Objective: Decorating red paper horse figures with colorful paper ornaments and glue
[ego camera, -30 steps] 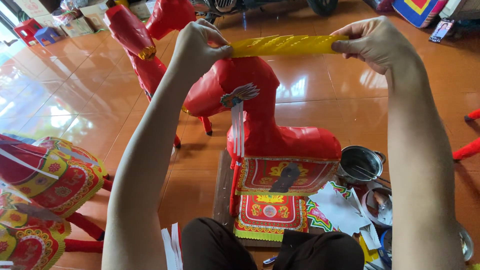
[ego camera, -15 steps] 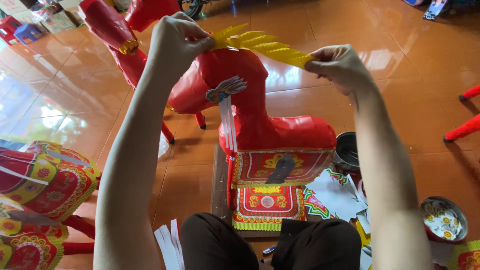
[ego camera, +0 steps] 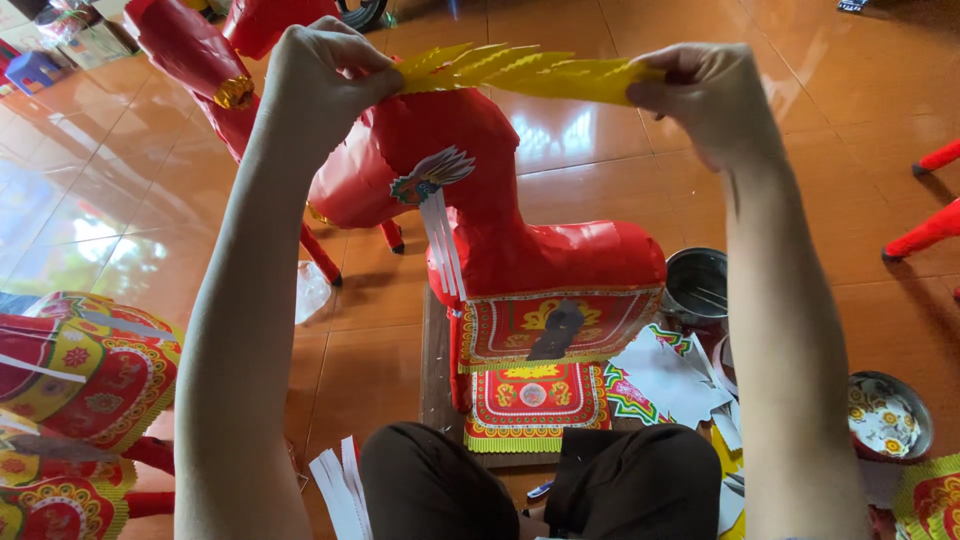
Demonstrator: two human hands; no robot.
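Both my hands hold a strip of yellow fringed paper (ego camera: pixel 520 72) stretched above a red paper horse (ego camera: pixel 500 220). My left hand (ego camera: pixel 325 70) pinches the strip's left end over the horse's head. My right hand (ego camera: pixel 705 95) pinches the right end, up over the horse's back. The strip's cut points stand upward. The horse stands on a small wooden board and wears a patterned red and yellow saddle cloth (ego camera: pixel 540 330) with a dark piece on it. A printed paper eye with white strips (ego camera: pixel 435 190) hangs on its neck.
Another red paper horse (ego camera: pixel 200 60) stands behind on the orange tiled floor. Decorated paper figures (ego camera: pixel 70 400) lie at the left. A metal tin (ego camera: pixel 697 285), a small patterned bowl (ego camera: pixel 888 415) and loose printed paper cuttings (ego camera: pixel 670 375) sit at the right. Red legs (ego camera: pixel 930 200) show at the right edge.
The yellow strip came down closer to the horse's head and neck. It has twisted, its fringe now pointing up. My hands lowered with it.
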